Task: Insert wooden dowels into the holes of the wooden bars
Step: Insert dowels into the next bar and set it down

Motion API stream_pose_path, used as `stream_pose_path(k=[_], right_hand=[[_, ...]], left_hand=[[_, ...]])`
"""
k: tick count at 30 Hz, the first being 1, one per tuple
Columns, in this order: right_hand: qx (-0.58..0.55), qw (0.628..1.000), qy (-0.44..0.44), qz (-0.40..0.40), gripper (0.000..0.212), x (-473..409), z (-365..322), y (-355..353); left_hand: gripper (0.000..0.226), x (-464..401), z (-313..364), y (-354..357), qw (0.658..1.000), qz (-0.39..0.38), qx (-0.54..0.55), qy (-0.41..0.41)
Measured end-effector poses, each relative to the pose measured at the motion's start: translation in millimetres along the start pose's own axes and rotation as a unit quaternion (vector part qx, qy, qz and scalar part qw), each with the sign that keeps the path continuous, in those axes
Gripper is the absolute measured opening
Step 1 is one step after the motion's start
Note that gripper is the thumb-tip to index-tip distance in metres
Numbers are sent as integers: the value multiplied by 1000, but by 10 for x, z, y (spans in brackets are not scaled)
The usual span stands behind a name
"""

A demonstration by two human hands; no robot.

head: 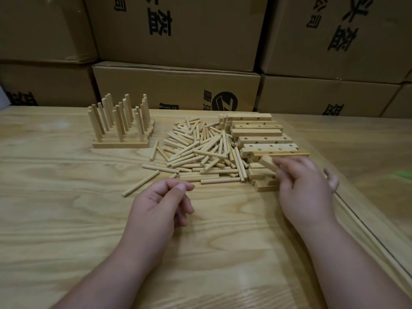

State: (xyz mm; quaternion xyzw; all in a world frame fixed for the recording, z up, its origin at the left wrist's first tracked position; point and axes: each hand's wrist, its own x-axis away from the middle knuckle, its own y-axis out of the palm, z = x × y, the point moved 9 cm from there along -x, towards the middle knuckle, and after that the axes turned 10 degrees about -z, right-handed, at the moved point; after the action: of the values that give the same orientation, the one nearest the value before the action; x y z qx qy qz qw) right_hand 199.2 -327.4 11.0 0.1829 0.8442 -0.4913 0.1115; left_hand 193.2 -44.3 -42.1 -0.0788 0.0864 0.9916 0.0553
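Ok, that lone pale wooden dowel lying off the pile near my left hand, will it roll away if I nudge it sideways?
Probably yes. The lone pale wooden dowel is a smooth round rod lying flat on the bare wooden tabletop, with nothing beside it to stop it. It looks rigid and straight, so it should not bend, and being thin it is likely light.

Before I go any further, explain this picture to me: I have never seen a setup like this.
There is no machine here. A person wears a camera on the head, so the single view looks forward and down at their own two hands over a wooden table. At the far left stand finished bars with upright dowels pushed in. In the middle lies a loose pile of dowels. To the right is a stack of drilled bars. The right hand has its grip on one bar, lifting it from the stack. The left hand is curled and seems empty. Cardboard boxes stand behind.
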Motion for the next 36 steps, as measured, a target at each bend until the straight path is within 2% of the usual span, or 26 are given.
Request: stream_pose_path(k=[4,6,11,16,18,20,21,24,28,30,32,34,36], right_hand=[[-85,987,-120,68,26,210,-412,-140],[-153,977,-142,45,23,285,-575,-73],[-321,936,-59,-133,19,352,-718,430],[-529,830,-2,-177,8,355,-791,636],[-537,817,-3,-208,16,383,-842,720],[-519,820,-5,-242,24,439,-892,809],[-507,822,-5,-259,27,472,-910,845],[-475,826,-39,-300,21,555,-1006,904],[-464,843,-53,-266,19,539,-1000,887],[-468,848,-22,-249,14,502,-922,913],[-474,847,6,-240,11,479,-858,940],[-477,846,22,-237,13,474,-818,958],[-480,844,29,-238,13,484,-803,973]], left_hand=[[15,7,28,41,999,-13,-37,27],[23,33,66,27,996,3,-66,53],[28,61,176,-11,989,38,-111,95],[34,-16,42,99,996,-29,-76,25],[23,-18,48,123,995,-44,-84,30],[13,-17,57,68,997,-22,-62,29],[15,-23,54,16,999,-4,-46,29],[10,-25,53,-97,999,36,-15,27],[12,-13,126,-155,995,73,-59,44],[29,8,233,-273,972,125,-191,55],[55,22,322,-408,902,175,-394,12],[75,-8,250,-491,848,154,-501,-84],[75,-35,110,-468,822,101,-542,-140]])
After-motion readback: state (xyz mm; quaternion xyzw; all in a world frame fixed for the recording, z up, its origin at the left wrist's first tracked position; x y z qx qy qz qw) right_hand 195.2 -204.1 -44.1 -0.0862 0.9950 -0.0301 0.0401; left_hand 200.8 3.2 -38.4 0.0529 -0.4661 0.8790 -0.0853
